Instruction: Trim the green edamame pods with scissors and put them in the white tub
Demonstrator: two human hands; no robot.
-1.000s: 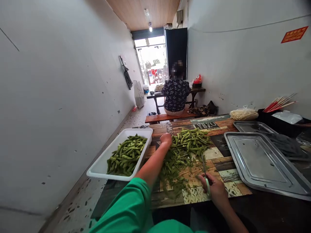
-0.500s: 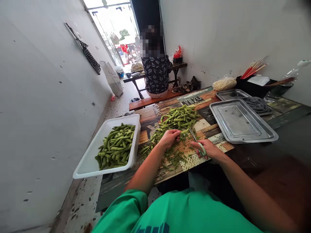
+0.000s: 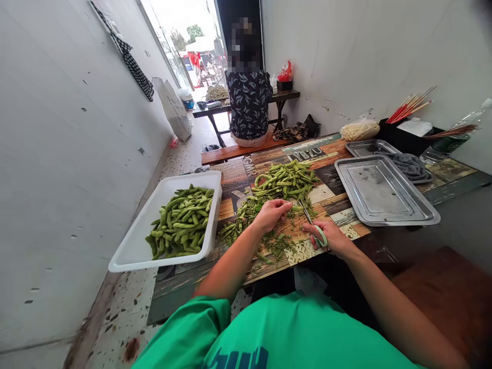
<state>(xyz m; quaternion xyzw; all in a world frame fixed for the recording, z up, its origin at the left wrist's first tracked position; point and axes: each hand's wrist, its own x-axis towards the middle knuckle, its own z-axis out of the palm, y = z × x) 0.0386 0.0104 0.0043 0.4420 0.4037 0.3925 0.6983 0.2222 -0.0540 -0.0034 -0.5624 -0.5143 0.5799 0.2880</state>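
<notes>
My left hand [image 3: 272, 214] has its fingers pinched on a green soybean pod [image 3: 296, 208], whose far end meets the scissor blades. The scissors [image 3: 320, 236] have pale green handles, and my right hand [image 3: 333, 239] is closed round them. Their blades point up and away from me. A heap of whole pods [image 3: 288, 179] lies just beyond my hands. Beside and below my left hand are leafy trimmings [image 3: 280, 245], scattered over the wood-patterned table [image 3: 265, 277]. To the left, a white plastic tub [image 3: 132, 253] holds many pods.
A metal tray [image 3: 380, 192] lies right of my hands, near a grey cloth [image 3: 409, 165] on another tray. Behind are a black box [image 3: 403, 136] with skewers, a bagged pale bundle [image 3: 360, 130] and a plastic bottle [image 3: 446, 143]. A person [image 3: 249, 105] sits beyond, back turned.
My left hand has come slightly closer to the scissors, so less of the pod shows between fingers and blades. The whole view has shifted a little.
</notes>
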